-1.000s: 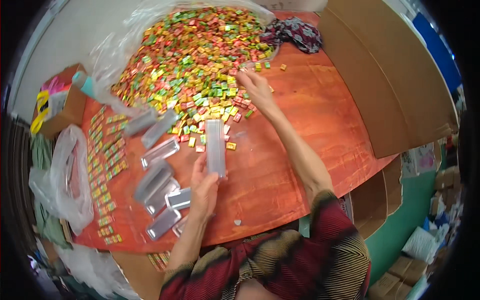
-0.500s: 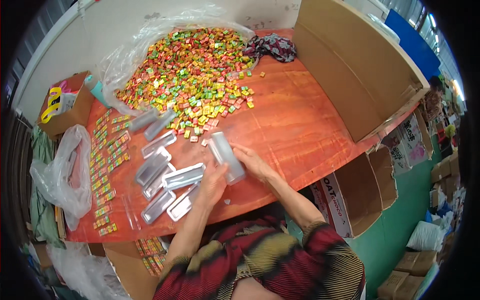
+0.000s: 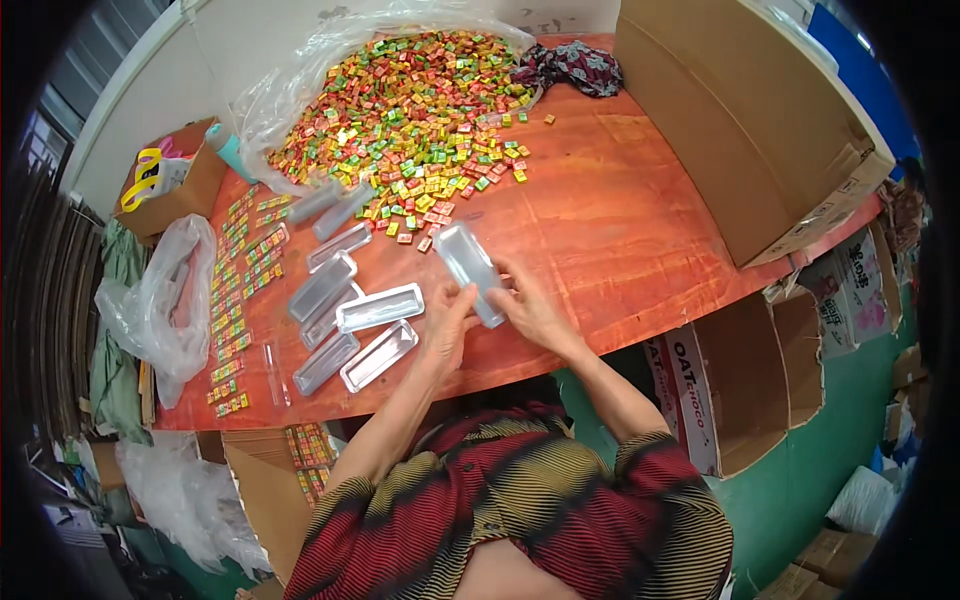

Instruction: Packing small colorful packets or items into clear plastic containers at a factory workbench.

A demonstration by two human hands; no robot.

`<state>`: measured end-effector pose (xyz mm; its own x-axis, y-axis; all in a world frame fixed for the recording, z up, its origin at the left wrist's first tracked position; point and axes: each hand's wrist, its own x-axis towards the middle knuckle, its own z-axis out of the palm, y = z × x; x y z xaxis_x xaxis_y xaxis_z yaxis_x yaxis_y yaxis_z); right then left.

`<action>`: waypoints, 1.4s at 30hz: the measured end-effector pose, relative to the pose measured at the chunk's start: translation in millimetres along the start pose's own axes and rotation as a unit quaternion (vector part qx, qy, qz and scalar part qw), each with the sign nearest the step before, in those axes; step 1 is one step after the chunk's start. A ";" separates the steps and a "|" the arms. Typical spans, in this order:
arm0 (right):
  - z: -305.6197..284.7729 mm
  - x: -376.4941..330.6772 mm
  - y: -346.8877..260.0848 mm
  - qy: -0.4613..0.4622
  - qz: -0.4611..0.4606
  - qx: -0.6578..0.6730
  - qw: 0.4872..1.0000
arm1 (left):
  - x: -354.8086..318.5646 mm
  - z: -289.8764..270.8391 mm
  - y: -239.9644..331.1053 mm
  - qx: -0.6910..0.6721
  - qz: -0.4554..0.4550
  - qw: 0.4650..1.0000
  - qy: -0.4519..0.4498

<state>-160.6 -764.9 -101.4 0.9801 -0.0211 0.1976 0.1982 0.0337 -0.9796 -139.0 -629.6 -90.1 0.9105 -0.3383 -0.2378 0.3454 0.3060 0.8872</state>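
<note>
A long, clear plastic tray [image 3: 466, 260] is held up at a slant over the front middle of the table. My left hand [image 3: 452, 322] pinches its lower left edge. On its right side, the fingers of my right hand [image 3: 532, 312] close round the lower end. Left of my hands lie several similar trays, among them a tray [image 3: 380, 308] lying crosswise and another tray [image 3: 379, 356] nearer the table's front edge. Beyond the held tray spreads a big heap of small wrapped candies [image 3: 410, 120] in red, yellow, green and orange.
Rows of candies [image 3: 236, 300] line the table's [image 3: 600, 230] left side, beside a crumpled plastic bag [image 3: 165, 310]. A large cardboard box [image 3: 740, 130] stands at the right, a small carton [image 3: 205, 170] at the far left. An open box [image 3: 735, 390] sits below the right edge.
The held tray has turned so that more of its broad face shows, and my left hand has shifted toward its lower end. The whole view has shifted slightly.
</note>
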 end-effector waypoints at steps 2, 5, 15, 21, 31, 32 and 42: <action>-11.1 -1.4 -1.8 -0.013 0.040 0.072 0.997 | -2.7 5.0 4.6 -0.046 -0.033 0.998 -0.042; -21.9 -3.3 -15.3 -0.058 0.084 0.089 0.991 | -2.9 19.4 15.0 -0.058 0.015 0.997 -0.051; -69.3 18.8 -42.6 -0.016 -0.105 -0.203 0.973 | 19.5 46.4 21.2 -0.107 -0.012 0.992 -0.059; -83.4 36.0 -54.9 -0.212 0.129 -0.034 0.968 | 40.2 50.1 12.0 -0.021 0.005 0.997 -0.069; -117.7 68.7 -32.1 -0.272 0.250 0.077 0.926 | 78.0 65.0 7.5 -0.107 -0.110 0.977 -0.147; -117.8 69.0 -31.8 -0.249 0.222 0.016 0.943 | 85.1 65.4 6.0 -0.094 -0.116 0.977 -0.153; -123.8 100.3 -29.4 -0.213 0.271 -0.014 0.939 | 128.0 59.2 10.9 -0.154 -0.114 0.969 -0.158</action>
<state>-69.8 -891.7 -57.4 0.8545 0.3932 -0.3394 -0.3265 -0.1016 -0.9397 -32.1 -722.2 -87.5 0.7037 -0.6696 -0.2376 0.6257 0.4257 0.6536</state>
